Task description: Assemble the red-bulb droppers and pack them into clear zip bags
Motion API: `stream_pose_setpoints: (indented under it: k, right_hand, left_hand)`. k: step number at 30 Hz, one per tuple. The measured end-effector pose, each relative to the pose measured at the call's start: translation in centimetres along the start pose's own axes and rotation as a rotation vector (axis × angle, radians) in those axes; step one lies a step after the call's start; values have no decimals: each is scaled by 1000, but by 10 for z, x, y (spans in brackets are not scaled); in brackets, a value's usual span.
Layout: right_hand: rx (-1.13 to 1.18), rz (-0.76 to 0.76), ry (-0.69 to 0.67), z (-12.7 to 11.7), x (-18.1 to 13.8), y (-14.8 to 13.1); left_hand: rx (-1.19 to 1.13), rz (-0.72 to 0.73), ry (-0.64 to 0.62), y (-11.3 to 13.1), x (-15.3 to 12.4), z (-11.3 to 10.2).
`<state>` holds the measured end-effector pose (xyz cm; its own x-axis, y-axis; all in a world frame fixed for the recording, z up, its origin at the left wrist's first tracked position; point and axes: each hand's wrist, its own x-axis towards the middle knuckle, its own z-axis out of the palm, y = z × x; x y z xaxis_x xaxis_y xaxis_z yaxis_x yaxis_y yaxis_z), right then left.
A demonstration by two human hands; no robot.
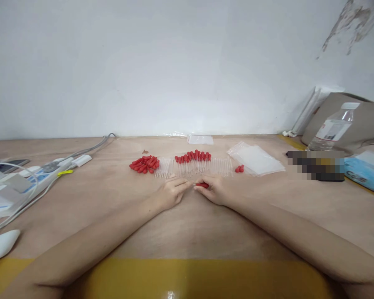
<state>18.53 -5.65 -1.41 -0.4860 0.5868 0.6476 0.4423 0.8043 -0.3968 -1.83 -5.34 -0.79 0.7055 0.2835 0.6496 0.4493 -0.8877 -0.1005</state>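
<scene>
Low over the table's middle, my left hand (173,192) and my right hand (214,190) meet almost fingertip to fingertip. A red rubber dropper bulb (202,185) lies pinched between the thumb and fingers of my right hand. From its left end a thin glass dropper tube (193,185) runs into the closed fingers of my left hand, which hide most of it. Just beyond are a row of droppers with red bulbs (193,156), bare glass tubes on the left (164,167) and right (221,167), and a pile of loose red bulbs (144,164).
Two or so red bulbs (239,169) lie beside clear plastic bags (257,160). A power strip (34,178) with cables occupies the left. At right stand a water bottle (333,128) and a blue packet (366,170). A small bag (200,140) lies near the wall.
</scene>
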Motion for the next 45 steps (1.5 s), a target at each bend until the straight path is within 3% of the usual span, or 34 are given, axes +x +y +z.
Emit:
stream_pose_setpoints:
  k: [6, 9, 13, 17, 20, 24, 27, 33, 38, 45]
  right_hand:
    - [-23, 35, -99, -10, 9, -4]
    - [-72, 91, -85, -31, 13, 9]
    - [-326, 454, 114, -72, 11, 48]
    - [-613, 831, -115, -105, 3, 79]
    - [-657, 959, -206, -115, -1, 86]
    - [-544, 1011, -252, -113, -2, 85]
    - [-507, 1029, -217, -108, -1, 82]
    - [-490, 1076, -222, -104, 1, 84]
    - [-487, 1062, -206, -103, 1, 85]
    - [-369, 1138, -163, -109, 3, 82]
  left_hand:
    - [28, -32, -21, 0, 1, 3]
    - [91, -200, 2, -9, 4, -2]
    - [173, -507, 15, -31, 16, -10]
    - [229, -698, -172, -47, 38, -5]
    - [276, -794, -257, -47, 52, 5]
    - [251, -836, -303, -47, 58, 10]
    - [258, -869, -296, -55, 52, 2]
    - [374, -937, -403, -63, 38, -11]
    - [487, -869, -482, -51, 48, 0]
    - [470, -941, -532, -56, 58, 6]
